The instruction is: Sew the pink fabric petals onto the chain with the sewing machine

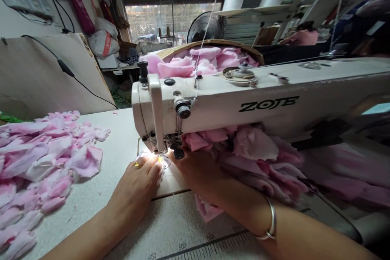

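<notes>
A white sewing machine (213,97) marked ZOJE stands before me, its lamp lighting the needle area (164,160). At the left of the presser foot is my left hand (140,176), a ring on one finger. Its thumb and fingers are closed on a small pale fabric piece (161,175), mostly covered by the hand. My right hand (193,168) reaches under the machine head, right of the needle; its fingertips are hidden, so their grip does not show. Pink fabric pieces (256,146) are bunched under the machine arm, touching or close to my right hand and forearm.
Loose pink fabric pieces (51,150) cover the table's left side. Behind the machine, a large container (257,53) holds more pink fabric. A fan (202,26) stands farther back, and a person in pink (304,34) sits at the far right. White thread runs down to the machine.
</notes>
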### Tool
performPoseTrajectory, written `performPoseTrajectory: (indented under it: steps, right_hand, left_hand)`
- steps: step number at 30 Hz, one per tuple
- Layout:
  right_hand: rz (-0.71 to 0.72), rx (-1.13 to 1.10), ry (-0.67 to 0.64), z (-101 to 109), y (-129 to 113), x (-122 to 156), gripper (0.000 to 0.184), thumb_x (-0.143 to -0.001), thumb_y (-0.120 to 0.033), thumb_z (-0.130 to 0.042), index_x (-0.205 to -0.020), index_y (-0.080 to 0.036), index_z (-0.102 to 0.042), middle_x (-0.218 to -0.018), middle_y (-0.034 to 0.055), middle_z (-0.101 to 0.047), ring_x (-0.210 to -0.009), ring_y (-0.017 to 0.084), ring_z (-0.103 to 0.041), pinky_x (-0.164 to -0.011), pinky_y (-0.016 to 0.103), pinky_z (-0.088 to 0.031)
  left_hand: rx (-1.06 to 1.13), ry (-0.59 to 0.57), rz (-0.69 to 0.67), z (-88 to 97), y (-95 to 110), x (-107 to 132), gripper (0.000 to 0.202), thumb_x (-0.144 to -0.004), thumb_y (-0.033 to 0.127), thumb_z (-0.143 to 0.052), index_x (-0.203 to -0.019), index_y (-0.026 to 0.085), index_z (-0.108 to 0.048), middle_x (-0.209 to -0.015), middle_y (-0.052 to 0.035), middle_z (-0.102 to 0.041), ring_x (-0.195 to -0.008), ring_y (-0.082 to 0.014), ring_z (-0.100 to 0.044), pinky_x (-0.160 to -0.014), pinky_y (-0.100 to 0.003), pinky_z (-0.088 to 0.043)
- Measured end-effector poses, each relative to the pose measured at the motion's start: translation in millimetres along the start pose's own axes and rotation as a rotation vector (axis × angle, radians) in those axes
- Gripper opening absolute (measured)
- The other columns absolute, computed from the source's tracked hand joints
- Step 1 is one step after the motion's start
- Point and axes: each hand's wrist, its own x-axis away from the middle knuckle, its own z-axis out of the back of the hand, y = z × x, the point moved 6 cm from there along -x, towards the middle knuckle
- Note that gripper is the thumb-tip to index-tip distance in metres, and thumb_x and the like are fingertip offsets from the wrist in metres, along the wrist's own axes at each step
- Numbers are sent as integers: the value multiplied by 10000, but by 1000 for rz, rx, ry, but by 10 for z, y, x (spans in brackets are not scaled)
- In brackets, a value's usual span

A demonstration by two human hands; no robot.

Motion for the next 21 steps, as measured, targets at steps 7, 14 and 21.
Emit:
performPoseTrajectory:
  steps: [7,14,21]
  right_hand:
    - [4,-74,-98,-43,16,-68,316,-785,-57,-449,-1036,-111,-634,-991,172,-682,-811,260,-653,-582,324,-464]
    - [-92,-72,-171,-29,142,-22,250,-795,-68,-439,-892,-106,-667,-741,151,-697,-706,260,-666,-588,327,-453]
    - [-104,-71,-161,74,125,60,274,-846,-129,-448,-1040,-157,-640,-706,86,-702,-606,255,-664,-503,299,-392]
  left_hand:
    - [-25,11,-4,13,9,0,237,-961,195,-353,-1057,141,-563,-1122,-110,-611,-1008,-276,-512,-843,-462,-476]
    - [16,-3,13,31,-11,3,267,-962,180,-327,-1080,138,-563,-1175,-129,-594,-1043,-277,-516,-850,-468,-472]
    - [193,-4,2,134,-16,57,237,-952,219,-389,-1144,198,-527,-1240,-82,-561,-1100,-239,-502,-928,-439,-445]
